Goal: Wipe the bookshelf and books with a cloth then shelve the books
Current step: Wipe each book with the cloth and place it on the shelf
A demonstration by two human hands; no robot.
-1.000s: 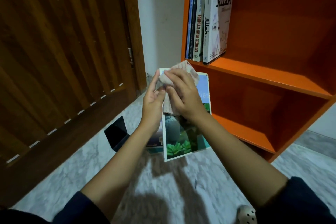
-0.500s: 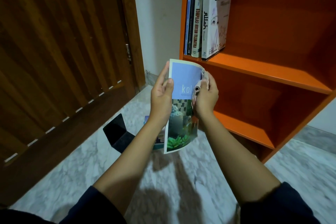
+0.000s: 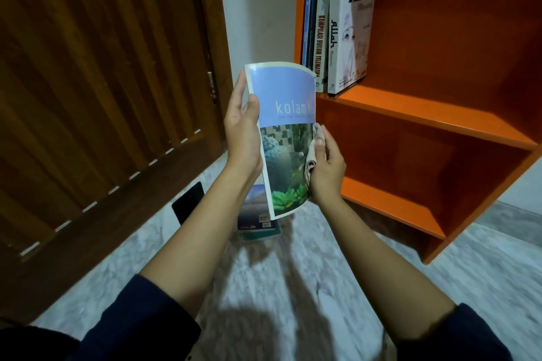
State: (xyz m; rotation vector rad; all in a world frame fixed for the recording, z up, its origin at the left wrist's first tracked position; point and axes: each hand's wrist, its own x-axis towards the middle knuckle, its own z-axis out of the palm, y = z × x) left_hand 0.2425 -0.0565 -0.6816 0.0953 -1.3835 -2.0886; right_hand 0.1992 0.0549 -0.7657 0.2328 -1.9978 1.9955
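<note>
The left hand (image 3: 243, 129) grips the spine edge of the "kolam" book (image 3: 286, 138), thumb on the cover, holding it upright in front of the orange bookshelf (image 3: 416, 114). The right hand (image 3: 327, 168) pinches a crumpled cloth (image 3: 315, 149) against the book's opposite edge, fingers closed around it. Four shelved books (image 3: 337, 29) stand at the left end of the upper shelf. Below the hands, another book (image 3: 256, 214) lies on the marble floor (image 3: 264, 287), near a dark flat object (image 3: 187, 204) beside the wooden door (image 3: 102, 82)
</note>
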